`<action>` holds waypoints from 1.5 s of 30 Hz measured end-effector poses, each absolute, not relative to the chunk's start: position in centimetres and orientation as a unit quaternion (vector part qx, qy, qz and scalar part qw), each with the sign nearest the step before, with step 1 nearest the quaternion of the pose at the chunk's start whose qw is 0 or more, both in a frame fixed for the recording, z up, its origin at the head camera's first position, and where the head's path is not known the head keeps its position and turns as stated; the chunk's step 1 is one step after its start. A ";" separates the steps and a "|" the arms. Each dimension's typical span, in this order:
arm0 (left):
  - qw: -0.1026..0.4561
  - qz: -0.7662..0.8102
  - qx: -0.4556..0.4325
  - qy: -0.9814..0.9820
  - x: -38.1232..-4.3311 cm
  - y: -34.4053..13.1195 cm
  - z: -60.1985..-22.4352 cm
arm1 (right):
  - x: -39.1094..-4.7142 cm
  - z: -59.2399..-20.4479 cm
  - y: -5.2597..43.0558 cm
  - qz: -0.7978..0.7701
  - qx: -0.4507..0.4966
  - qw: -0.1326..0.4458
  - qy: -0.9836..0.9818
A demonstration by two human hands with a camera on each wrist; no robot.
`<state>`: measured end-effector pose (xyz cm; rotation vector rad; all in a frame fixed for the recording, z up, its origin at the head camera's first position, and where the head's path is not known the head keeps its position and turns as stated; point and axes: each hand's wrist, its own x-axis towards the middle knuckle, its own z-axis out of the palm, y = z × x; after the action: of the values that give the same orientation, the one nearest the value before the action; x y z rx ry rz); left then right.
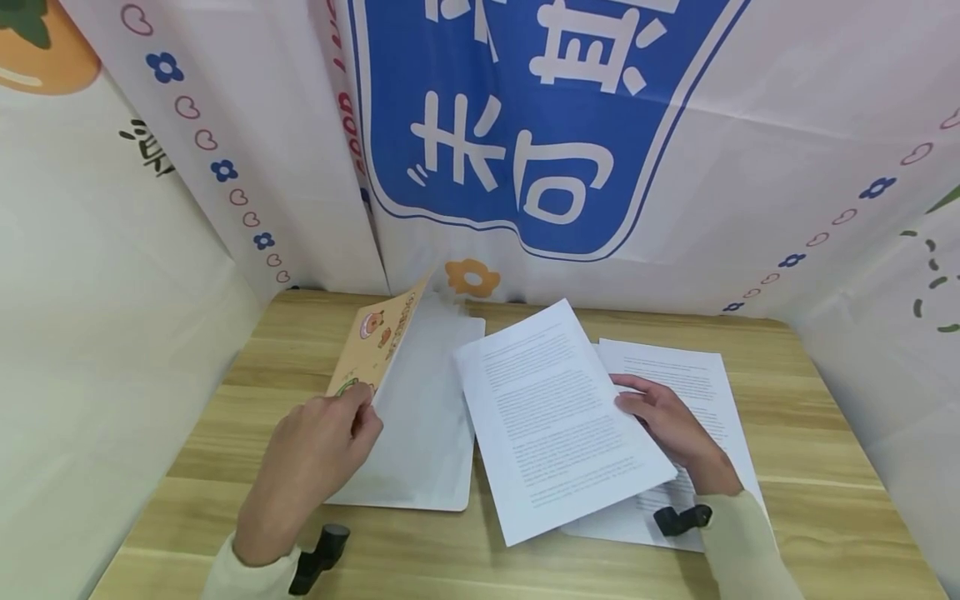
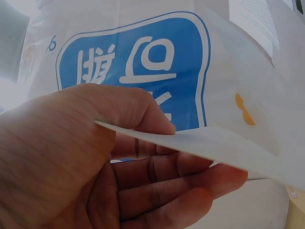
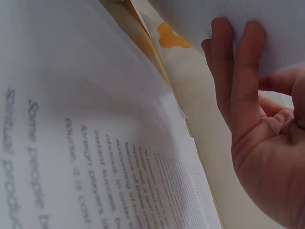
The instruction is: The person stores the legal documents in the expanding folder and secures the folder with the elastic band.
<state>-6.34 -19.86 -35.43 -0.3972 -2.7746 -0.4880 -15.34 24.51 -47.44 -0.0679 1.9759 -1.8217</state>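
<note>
My left hand (image 1: 318,446) pinches the raised cover of an orange folder (image 1: 370,331) with cartoon pictures on it. In the left wrist view, the thumb lies on one side of the cover's thin white edge (image 2: 190,140) and the fingers on the other. The folder's pale inside (image 1: 420,417) lies flat on the table. My right hand (image 1: 670,421) pinches a printed sheet (image 1: 551,425) by its right edge, tilted above the table beside the folder. Under that hand lies more printed paper (image 1: 675,367), partly covered by the held sheet. How many sheets are held cannot be told.
The wood-grain table (image 1: 810,467) is bounded at the back and sides by white printed cloth (image 1: 750,150). A black strap device sits on each wrist, one by the left cuff (image 1: 255,575) and one by the right cuff (image 1: 742,533).
</note>
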 end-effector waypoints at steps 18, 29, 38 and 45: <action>0.138 -0.169 -0.137 -0.966 -6.2 -19.9 -35.3 | -16.7 -47.9 23.4 -0.653 -0.011 0.211 0.727; 0.136 -0.168 -0.136 -0.967 -6.2 -20.0 -35.3 | -16.7 -47.3 24.0 -0.657 0.015 0.193 0.729; 0.134 -0.172 -0.134 -0.967 -6.2 -19.9 -35.3 | -17.2 -47.7 24.3 -0.653 0.030 0.179 0.735; 0.136 -0.171 -0.133 -0.967 -6.3 -19.9 -35.3 | -17.5 -47.6 24.6 -0.650 0.041 0.169 0.740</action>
<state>-6.28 -19.92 -35.33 -0.3858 -2.7984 -0.4953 -17.46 24.64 -47.65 0.1168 2.1026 -1.8484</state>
